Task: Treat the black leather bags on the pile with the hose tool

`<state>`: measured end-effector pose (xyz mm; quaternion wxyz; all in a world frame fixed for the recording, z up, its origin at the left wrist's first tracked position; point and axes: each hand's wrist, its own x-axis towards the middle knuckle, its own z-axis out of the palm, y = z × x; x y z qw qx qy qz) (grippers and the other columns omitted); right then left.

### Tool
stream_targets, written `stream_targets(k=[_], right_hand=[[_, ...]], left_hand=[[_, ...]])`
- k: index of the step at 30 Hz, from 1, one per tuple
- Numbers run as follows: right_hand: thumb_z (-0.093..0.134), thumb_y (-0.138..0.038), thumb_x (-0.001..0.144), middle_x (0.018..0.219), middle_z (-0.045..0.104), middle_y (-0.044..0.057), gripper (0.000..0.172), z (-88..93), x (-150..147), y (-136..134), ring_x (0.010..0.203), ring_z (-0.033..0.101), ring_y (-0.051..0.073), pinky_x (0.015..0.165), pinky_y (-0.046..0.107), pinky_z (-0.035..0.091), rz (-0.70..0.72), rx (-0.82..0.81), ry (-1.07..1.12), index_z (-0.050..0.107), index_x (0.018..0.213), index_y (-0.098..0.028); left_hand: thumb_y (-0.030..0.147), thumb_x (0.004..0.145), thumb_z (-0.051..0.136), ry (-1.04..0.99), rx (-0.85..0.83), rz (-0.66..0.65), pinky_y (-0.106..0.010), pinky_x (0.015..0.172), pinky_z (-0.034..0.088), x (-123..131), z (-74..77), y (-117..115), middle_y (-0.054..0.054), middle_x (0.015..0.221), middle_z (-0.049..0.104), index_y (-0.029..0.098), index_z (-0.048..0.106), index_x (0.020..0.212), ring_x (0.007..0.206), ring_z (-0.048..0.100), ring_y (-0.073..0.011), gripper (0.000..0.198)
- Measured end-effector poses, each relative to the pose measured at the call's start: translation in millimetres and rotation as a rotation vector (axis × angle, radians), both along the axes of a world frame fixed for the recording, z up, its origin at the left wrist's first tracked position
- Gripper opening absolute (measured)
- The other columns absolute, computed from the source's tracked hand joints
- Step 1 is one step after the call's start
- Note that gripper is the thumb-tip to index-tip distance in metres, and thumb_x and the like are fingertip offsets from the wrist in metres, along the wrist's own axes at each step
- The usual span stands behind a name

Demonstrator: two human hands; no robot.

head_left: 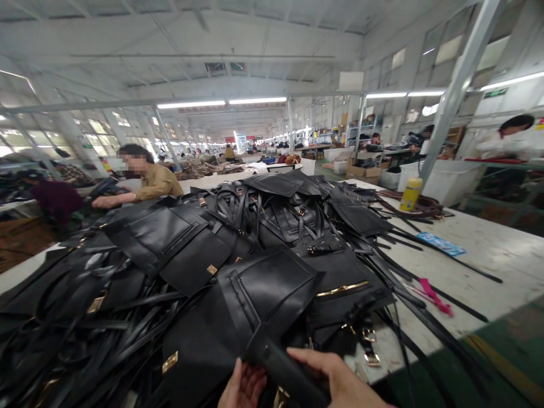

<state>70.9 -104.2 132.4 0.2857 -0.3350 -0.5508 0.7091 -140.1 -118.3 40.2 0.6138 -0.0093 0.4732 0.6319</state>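
A big heap of black leather bag panels (191,266) with gold clasps and straps covers the table in front of me. At the bottom edge both my hands hold one black leather piece (283,368) that sticks out of the heap. My left hand (244,388) is under it with the palm up and fingers curled. My right hand (335,377) lies over its near end, fingers wrapped across it.
White table surface (488,255) shows at right, with loose black straps, a pink tool (436,297), a blue packet (442,243) and a yellow bottle (411,194). A person in a tan top (155,181) works at the far left; others sit at benches behind.
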Motion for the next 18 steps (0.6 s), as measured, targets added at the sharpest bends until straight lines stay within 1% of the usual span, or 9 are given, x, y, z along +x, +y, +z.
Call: stream_targets(k=[1,2,3,4,5,7,10,14,18], right_hand=[[0.069,-0.005,0.048,0.112,0.058,0.004,0.078,2.2,7,5,0.091,0.058,0.019,0.078,0.023,0.047,-0.042,-0.016,-0.026,0.046,0.121,-0.016],[0.065,-0.004,0.049,0.105,0.06,0.003,0.077,4.6,17,11,0.076,0.061,0.016,0.064,0.02,0.05,-0.091,-0.019,-0.052,0.043,0.122,-0.018],[0.06,-0.004,0.052,0.096,0.063,0.001,0.077,6.7,28,19,0.059,0.06,0.012,0.048,0.017,0.048,-0.131,-0.02,-0.075,0.039,0.125,-0.019],[0.057,-0.007,0.056,0.084,0.064,-0.001,0.075,8.2,40,28,0.046,0.055,0.009,0.037,0.015,0.042,-0.179,-0.002,-0.094,0.035,0.126,-0.02],[0.056,-0.01,0.058,0.075,0.063,-0.002,0.073,8.6,52,38,0.042,0.052,0.009,0.034,0.015,0.041,-0.226,0.025,-0.114,0.032,0.127,-0.019],[0.056,-0.017,0.061,0.061,0.06,-0.003,0.069,5.4,74,59,0.036,0.052,0.012,0.03,0.018,0.042,-0.228,-0.033,-0.148,0.03,0.125,-0.016],[0.056,-0.022,0.063,0.056,0.058,-0.002,0.054,-6.6,94,87,0.039,0.055,0.014,0.029,0.017,0.04,-0.165,-0.153,-0.15,0.038,0.113,-0.016],[0.058,-0.024,0.063,0.061,0.059,0.0,0.036,-20.7,96,113,0.039,0.056,0.014,0.029,0.018,0.042,-0.196,-0.163,-0.118,0.044,0.094,-0.016],[0.058,-0.025,0.064,0.063,0.057,-0.002,0.036,-20.0,102,121,0.041,0.056,0.012,0.032,0.017,0.042,-0.266,-0.108,-0.058,0.044,0.096,-0.017]], left_hand=[[0.018,0.065,0.062,0.026,-0.009,0.01,-0.031,0.062,0.052,3,5.0,3,-0.008,0.074,0.067,0.012,0.059,0.079,0.07,0.064,-0.0215,0.017],[0.016,0.063,0.064,0.054,-0.013,0.018,-0.031,0.06,0.053,7,10.7,7,-0.007,0.073,0.067,0.011,0.058,0.08,0.069,0.064,-0.0217,0.019],[0.014,0.061,0.066,0.078,-0.015,0.019,-0.03,0.058,0.053,13,16.4,10,-0.007,0.073,0.066,0.011,0.057,0.079,0.069,0.064,-0.0222,0.021],[0.013,0.059,0.068,0.098,-0.018,0.023,-0.03,0.056,0.053,21,21.3,15,-0.007,0.071,0.066,0.01,0.056,0.077,0.068,0.064,-0.0226,0.022],[0.012,0.057,0.07,0.112,-0.029,0.036,-0.029,0.053,0.053,29,24.7,20,-0.006,0.068,0.065,0.01,0.054,0.075,0.065,0.064,-0.0225,0.023],[0.01,0.053,0.072,0.135,-0.068,0.091,-0.028,0.047,0.051,45,25.5,30,-0.003,0.06,0.062,0.01,0.052,0.07,0.058,0.063,-0.0215,0.026],[0.011,0.051,0.074,0.188,-0.144,0.172,-0.025,0.041,0.049,59,13.0,41,-0.003,0.049,0.058,0.01,0.049,0.061,0.049,0.061,-0.0189,0.027],[0.021,0.052,0.074,0.291,-0.165,0.116,-0.025,0.042,0.048,59,-6.3,44,-0.005,0.044,0.058,0.011,0.051,0.057,0.048,0.06,-0.0196,0.025],[0.028,0.055,0.069,0.603,-0.04,0.109,-0.028,0.046,0.049,56,-11.7,38,-0.001,0.044,0.059,0.016,0.058,0.067,0.045,0.058,-0.0185,0.021]])
